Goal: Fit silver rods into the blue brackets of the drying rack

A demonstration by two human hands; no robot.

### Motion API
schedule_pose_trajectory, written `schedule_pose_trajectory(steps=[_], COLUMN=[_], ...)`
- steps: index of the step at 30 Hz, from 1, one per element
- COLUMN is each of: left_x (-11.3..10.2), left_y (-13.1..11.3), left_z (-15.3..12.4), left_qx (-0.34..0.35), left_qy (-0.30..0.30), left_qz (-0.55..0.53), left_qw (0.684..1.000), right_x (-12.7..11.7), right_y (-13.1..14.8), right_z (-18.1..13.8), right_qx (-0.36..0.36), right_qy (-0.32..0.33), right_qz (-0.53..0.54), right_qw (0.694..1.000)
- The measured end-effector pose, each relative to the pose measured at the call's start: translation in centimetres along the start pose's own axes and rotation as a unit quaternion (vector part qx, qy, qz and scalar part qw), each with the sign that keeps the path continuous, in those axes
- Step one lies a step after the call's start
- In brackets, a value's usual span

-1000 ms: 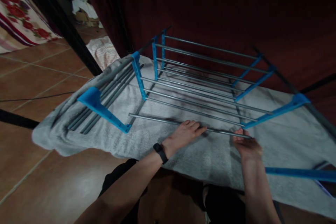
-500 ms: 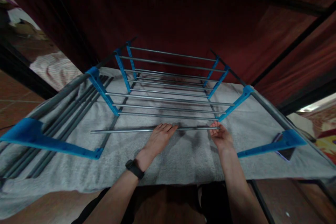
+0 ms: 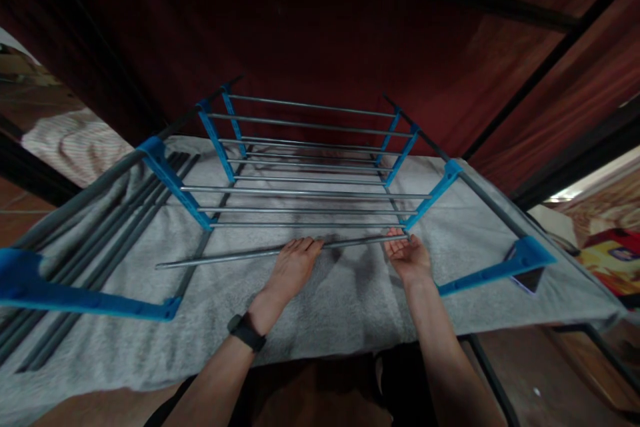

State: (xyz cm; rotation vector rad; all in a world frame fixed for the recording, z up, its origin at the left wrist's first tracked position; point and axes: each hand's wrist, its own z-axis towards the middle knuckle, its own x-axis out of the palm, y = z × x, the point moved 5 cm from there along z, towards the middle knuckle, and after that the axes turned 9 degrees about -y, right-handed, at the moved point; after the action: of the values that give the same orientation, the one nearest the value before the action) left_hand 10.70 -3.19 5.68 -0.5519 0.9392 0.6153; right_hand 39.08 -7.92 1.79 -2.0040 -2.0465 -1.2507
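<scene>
My left hand [image 3: 294, 267] is closed from above around a thin metal rod [image 3: 250, 254], near its middle. The rod lies slanted, its right end higher in the picture. My right hand [image 3: 411, 257] is turned palm up at that right end, its fingers stretched out beside the rod and not wrapped around it. Just beyond the rod stands a drying rack frame with blue plastic brackets [image 3: 434, 195] and several metal rods [image 3: 305, 193] spanning between them. The nearest left bracket [image 3: 95, 300] and nearest right bracket [image 3: 490, 275] have no rod between them.
Several grey tubes [image 3: 107, 250] lie on the left of the grey cloth [image 3: 320, 320] covering the surface. A phone [image 3: 529, 279] rests by the right bracket. Dark red curtain [image 3: 320, 27] hangs close behind the rack. A colourful package [image 3: 617, 257] is at the far right.
The rod has tilted, its left end coming nearer to me and its right end rising. My right hand's fingers have loosened from the rod's end. The camera view has shifted slightly.
</scene>
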Motion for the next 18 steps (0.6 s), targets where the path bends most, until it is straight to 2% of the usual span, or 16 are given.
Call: schedule_pose_trajectory(steps=[3,11,18], left_x=[-0.01,-0.23,-0.38], left_y=[-0.10,-0.09,0.08], left_z=[0.13,0.46,0.50], left_qx=[-0.003,-0.046,-0.051], left_qy=[0.015,0.042,0.039], left_qz=[0.012,-0.008,-0.007], left_qw=[1.000,0.998,0.998], right_x=[0.37,0.56,0.10], right_y=[-0.30,-0.28,-0.36], right_z=[-0.21,-0.11,0.46], right_qx=[-0.008,-0.053,-0.075], right_qy=[0.019,0.006,0.002], right_qz=[-0.011,-0.034,-0.037], right_qw=[1.000,0.998,0.997])
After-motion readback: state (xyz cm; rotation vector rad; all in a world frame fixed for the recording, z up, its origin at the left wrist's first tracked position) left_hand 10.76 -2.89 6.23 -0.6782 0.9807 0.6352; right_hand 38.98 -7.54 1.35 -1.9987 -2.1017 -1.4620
